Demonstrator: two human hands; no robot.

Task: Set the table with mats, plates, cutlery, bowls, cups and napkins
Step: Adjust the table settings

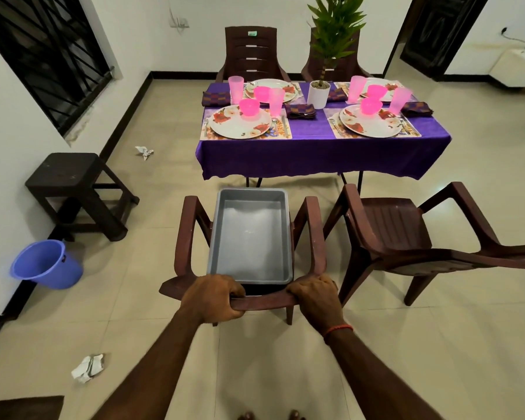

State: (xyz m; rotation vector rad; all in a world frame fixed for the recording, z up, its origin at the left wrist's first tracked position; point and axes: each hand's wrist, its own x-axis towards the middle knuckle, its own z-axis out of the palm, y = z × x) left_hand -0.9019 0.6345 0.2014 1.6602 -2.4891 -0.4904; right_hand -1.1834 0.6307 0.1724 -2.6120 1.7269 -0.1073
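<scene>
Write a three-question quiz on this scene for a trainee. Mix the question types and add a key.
1. True or false: the grey tub on the seat of the chair holds plates.
2. Pick one. The left hand and right hand both grip: A the chair's backrest; B the tub's rim; C the stool.
3. Fill in: ____ pink bowls stand on plates on the table.
Key: 1 false, nothing shows inside the tub. 2 A. 3 four.
</scene>
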